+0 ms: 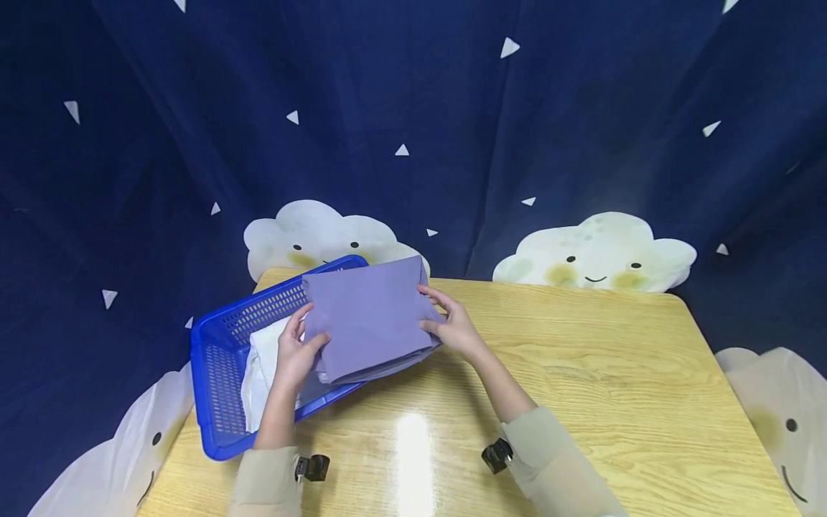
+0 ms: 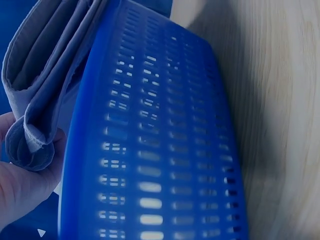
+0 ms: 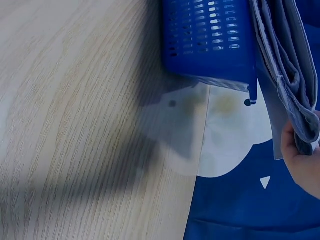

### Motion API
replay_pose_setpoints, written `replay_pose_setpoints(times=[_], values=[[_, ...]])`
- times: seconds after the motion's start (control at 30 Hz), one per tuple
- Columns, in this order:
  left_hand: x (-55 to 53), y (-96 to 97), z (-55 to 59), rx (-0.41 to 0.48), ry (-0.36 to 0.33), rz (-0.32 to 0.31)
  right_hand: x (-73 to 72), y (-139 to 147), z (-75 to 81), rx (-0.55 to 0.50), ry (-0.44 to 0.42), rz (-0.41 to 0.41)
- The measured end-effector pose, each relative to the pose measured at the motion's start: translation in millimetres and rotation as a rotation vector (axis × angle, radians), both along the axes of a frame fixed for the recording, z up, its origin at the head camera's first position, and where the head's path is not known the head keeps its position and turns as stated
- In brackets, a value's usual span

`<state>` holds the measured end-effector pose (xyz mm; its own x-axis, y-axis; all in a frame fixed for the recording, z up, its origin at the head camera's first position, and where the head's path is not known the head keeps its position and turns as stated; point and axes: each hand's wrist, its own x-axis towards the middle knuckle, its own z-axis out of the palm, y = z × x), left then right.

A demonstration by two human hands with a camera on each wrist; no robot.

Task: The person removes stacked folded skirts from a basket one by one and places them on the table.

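Note:
A folded lavender cloth (image 1: 371, 312) is held up by both hands over the right part of a blue plastic basket (image 1: 197, 391). My left hand (image 1: 296, 359) grips its left edge, thumb on the upper face. At the opposite edge, my right hand (image 1: 455, 332) pinches the layers between thumb and fingers. Seen from the left wrist, the stacked folds of the lavender cloth (image 2: 45, 65) hang right beside the basket's rim. A white folded cloth (image 1: 261, 359) lies inside the basket, partly hidden by my left hand and the lavender cloth.
The basket stands at an angle on the left of a wooden table (image 1: 581, 380), its perforated wall (image 2: 150, 130) rising from the surface. Behind the table's back edge hangs a dark blue curtain (image 1: 452, 108) with white triangles and cloud faces.

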<state>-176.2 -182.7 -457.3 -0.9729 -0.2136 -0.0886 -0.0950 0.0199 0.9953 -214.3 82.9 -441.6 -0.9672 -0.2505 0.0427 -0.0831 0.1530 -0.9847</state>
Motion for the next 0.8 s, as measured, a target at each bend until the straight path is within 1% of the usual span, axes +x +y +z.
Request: replay_pose_setpoints(times=[0.1, 0.13, 0.23, 0.3, 0.4, 0.57, 0.8], values=[[-1.4, 4.5, -0.6, -0.011, 0.015, -0.003, 0.6, 5, 0.2, 0.011, 0.010, -0.012], [-1.7, 6.1, -1.0, -0.009, 0.027, -0.004, -0.8, 7, -3.2, 0.011, 0.015, -0.017], [-1.4, 11.8, -1.2, 0.005, 0.076, -0.002, 0.0, 11, -3.1, 0.007, 0.015, -0.031], [-1.8, 15.6, -1.2, 0.017, 0.096, -0.007, 0.9, 15, -3.0, 0.006, 0.016, -0.044], [-4.1, 20.6, -1.0, 0.024, 0.096, -0.019, 1.9, 20, -3.4, 0.010, 0.020, -0.057], [-9.0, 28.2, -1.4, -0.008, 0.068, -0.039, 3.2, 28, -4.0, 0.022, 0.033, -0.070], [-13.8, 40.4, -2.2, -0.018, 0.095, -0.045, 5.2, 40, -2.2, 0.037, 0.049, -0.088]])
